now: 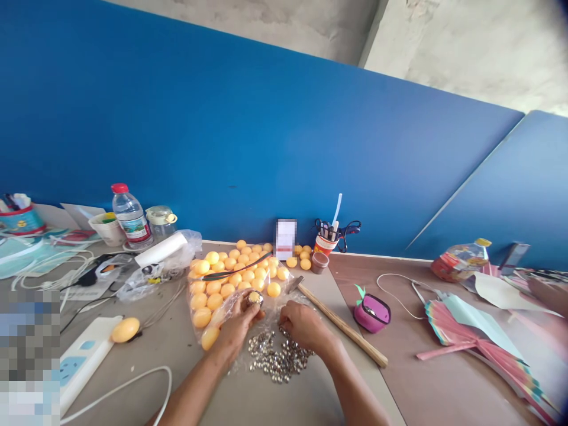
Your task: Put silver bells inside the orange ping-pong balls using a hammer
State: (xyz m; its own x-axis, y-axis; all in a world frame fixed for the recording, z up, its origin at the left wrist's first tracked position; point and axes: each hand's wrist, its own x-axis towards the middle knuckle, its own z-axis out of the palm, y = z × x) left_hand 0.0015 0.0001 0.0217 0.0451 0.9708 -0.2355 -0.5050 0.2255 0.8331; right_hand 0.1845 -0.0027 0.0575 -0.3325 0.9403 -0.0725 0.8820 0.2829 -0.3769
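My left hand [243, 316] is closed around a ball [254, 298] that has shiny silvery pieces on its surface and some pale yellow showing. My right hand [304, 324] is at the upper right edge of a pile of silvery beads [280, 358], its fingers curled together. Whatever those fingertips pinch, if anything, is hidden. The beads lie loose on the grey table between my forearms. Behind my left hand, a clear plastic bag [195, 302] holds many orange-yellow balls [228, 290]. A long-handled tool with a wooden handle [344, 325] and a metal head lies right of my right hand.
A purple pouch [373, 313] sits to the right. At the back stand a phone [285, 239], a cup of pens [326, 244] and a small brown tub [319, 262]. Left are a power strip [91, 349], a lone ball [125, 330] and a water bottle [132, 216].
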